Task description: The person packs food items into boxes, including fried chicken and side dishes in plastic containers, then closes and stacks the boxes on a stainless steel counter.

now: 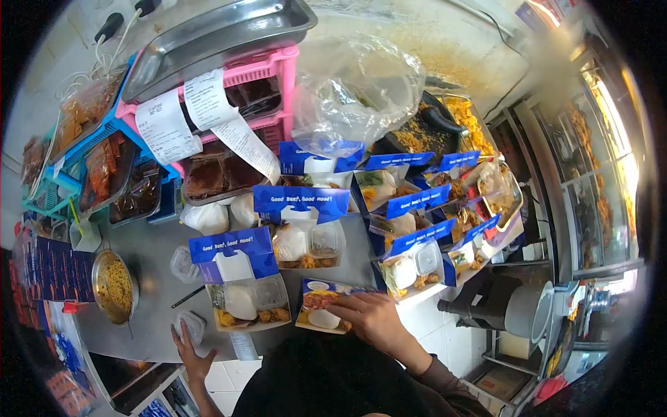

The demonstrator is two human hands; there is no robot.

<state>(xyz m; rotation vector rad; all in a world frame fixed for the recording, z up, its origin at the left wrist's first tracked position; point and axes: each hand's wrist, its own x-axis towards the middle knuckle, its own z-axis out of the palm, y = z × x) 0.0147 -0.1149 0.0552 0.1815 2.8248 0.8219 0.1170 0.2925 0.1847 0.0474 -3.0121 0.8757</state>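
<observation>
My left hand (194, 359) is at the front edge of the steel counter, its spread fingers touching or just over a small clear plastic tub (190, 327). My right hand (371, 318) lies on a blue meal box (314, 296) with a picture on its lid; rice and fried food show at the box's front. Whether its fingers grip the lid I cannot tell. Left of it sits an open meal box (250, 299) with wrapped rice, fried pieces and a clear tub. Another open box (307, 241) stands behind, and a second loose clear tub (184, 263) lies to the left.
Several open meal boxes (411, 263) crowd the right side. On the left are a steel bowl of noodles (114, 286) and a black pen-like stick (188, 297). Pink crates (286, 88) with trays and paper receipts (208, 99) stand behind, near a stone mortar (417, 133).
</observation>
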